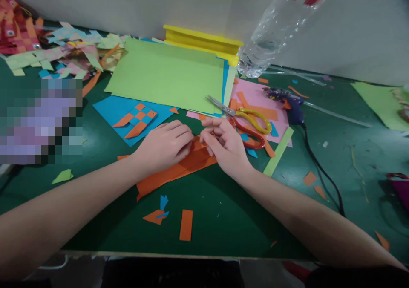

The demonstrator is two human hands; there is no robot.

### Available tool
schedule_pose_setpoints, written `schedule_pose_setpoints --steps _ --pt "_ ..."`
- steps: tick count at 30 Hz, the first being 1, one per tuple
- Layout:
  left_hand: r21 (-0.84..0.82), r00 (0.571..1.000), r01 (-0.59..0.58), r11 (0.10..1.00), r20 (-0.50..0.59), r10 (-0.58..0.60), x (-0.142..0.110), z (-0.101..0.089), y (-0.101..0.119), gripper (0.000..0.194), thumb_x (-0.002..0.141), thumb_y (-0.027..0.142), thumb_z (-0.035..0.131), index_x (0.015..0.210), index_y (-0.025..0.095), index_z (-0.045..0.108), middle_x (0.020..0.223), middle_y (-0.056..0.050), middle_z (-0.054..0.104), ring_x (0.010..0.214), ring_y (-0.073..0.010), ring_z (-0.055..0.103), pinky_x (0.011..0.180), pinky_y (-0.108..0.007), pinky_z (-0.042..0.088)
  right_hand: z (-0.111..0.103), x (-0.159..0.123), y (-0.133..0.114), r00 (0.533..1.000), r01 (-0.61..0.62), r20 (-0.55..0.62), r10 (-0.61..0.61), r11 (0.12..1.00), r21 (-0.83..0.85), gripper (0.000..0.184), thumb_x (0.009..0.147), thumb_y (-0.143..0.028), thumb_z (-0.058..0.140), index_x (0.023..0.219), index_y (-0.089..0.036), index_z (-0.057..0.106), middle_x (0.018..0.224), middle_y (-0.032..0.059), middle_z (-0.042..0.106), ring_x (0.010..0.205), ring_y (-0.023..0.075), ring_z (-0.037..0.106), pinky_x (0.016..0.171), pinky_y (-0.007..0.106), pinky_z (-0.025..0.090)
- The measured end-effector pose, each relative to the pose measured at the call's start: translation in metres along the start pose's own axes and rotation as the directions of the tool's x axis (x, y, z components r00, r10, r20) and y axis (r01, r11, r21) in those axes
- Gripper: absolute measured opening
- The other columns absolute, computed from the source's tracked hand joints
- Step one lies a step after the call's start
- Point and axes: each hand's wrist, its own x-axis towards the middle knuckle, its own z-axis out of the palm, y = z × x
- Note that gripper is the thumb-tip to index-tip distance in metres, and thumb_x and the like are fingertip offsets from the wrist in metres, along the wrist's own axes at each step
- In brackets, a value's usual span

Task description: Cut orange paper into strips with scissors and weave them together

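A folded orange paper (191, 162) lies on the green table in front of me, slightly slanted. My left hand (169, 145) is closed over its upper left part, with fingers curled down and fingertips hidden. At its upper right edge my right hand (225, 145) pinches the paper between thumb and fingers. The two hands are close together, a small gap between them. Just above my left hand, a woven orange-and-blue paper fish (140, 118) rests on a blue sheet (105, 107). Scissors (249, 124) with yellow and red handles lie half spread beyond my right hand.
Green sheets (169, 73) are stacked at the back beside a yellow folded piece (204, 41) and a water bottle (271, 32). A glue gun (294, 107) with a cord lies right, a blurred-out device (44, 117) left. Paper scraps (186, 225) are scattered near the front edge.
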Motion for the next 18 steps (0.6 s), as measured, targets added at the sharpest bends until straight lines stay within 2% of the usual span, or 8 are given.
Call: schedule_pose_setpoints --steps 18 --pt "-0.029 1.000 0.002 1.000 0.007 -0.002 0.0006 0.0009 -0.0013 0.018 0.094 0.017 0.048 0.088 0.012 0.064 0.093 -0.008 0.068 0.088 -0.0221 0.060 0.076 -0.035 0.054 -0.0001 -0.0003 0.0022 1.000 0.016 0.018 -0.015 0.999 -0.052 0.020 0.089 -0.019 0.055 0.108 -0.022 0.051 0.086 -0.0009 0.059 0.066 0.0093 0.053 0.053 0.027 0.039"
